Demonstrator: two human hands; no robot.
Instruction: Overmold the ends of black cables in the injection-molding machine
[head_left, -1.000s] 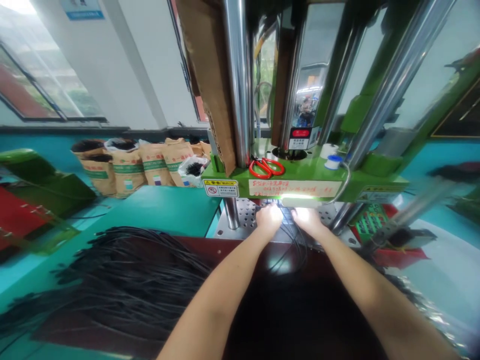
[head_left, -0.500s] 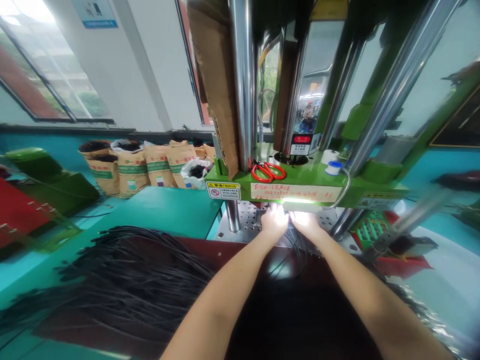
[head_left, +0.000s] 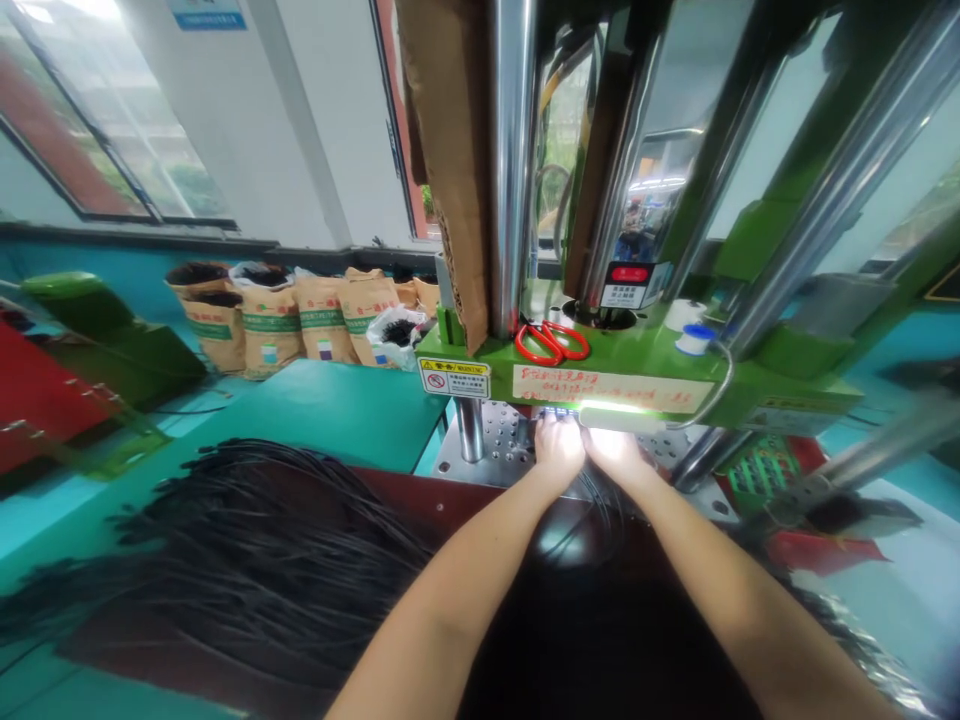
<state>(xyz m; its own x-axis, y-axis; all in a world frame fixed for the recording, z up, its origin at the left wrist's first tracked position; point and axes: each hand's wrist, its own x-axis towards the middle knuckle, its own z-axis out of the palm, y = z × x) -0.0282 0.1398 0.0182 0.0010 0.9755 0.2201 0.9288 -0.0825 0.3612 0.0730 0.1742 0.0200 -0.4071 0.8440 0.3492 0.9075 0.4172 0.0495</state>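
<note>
Under the front beam of a green press machine [head_left: 772,385], my left hand [head_left: 560,447] and my right hand [head_left: 613,447] are side by side over the perforated metal plate [head_left: 495,432]. Bright lamp light and the beam hide most of the fingertips, so what they grip cannot be made out. Thin black cables [head_left: 596,490] run from between the hands toward me across the dark red board [head_left: 405,492]. To the left lies a big pile of black cables [head_left: 285,560].
Red-handled scissors [head_left: 551,343] and a blue-and-white spool [head_left: 695,340] rest on the machine's beam. Metal columns [head_left: 512,170] rise around the work spot. Paper sacks [head_left: 271,325] stand by the wall. At the right is a green button panel [head_left: 765,470].
The head view has shifted, so the machine appears larger and further right. Both hands stay under the beam, with my left hand's fingers reaching a little differently toward the plate.
</note>
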